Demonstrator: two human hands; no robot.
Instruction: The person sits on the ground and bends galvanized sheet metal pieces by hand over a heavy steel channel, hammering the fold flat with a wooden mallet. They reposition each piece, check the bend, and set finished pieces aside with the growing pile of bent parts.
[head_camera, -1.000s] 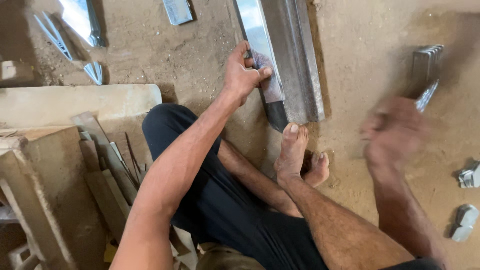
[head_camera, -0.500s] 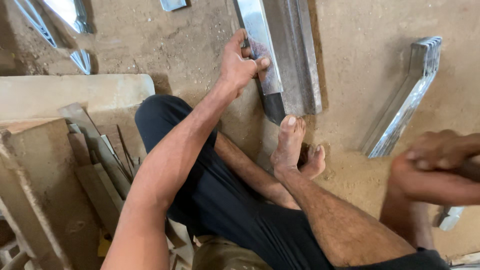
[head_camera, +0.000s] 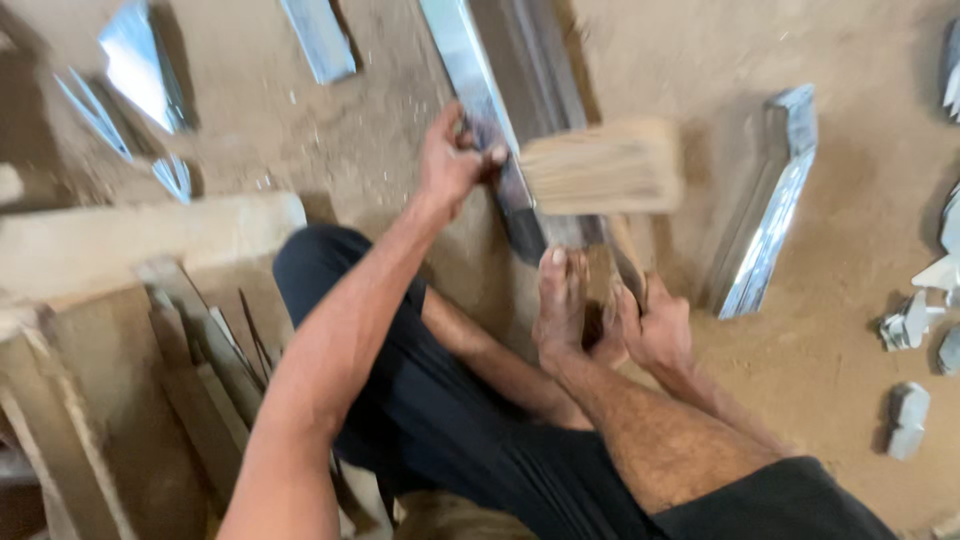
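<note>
Both hands (head_camera: 655, 335) clenched: mallet (head_camera: 600, 170), strip (head_camera: 480, 90).

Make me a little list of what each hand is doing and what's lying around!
left hand: grip pressed on the long metal channel
right hand: grip closed on the handle of a wooden mallet, blurred
foot: bare, at the channel's near end
floor: sandy
nearby: folded metal strip to the right, small metal offcuts, wooden planks to the left
</note>
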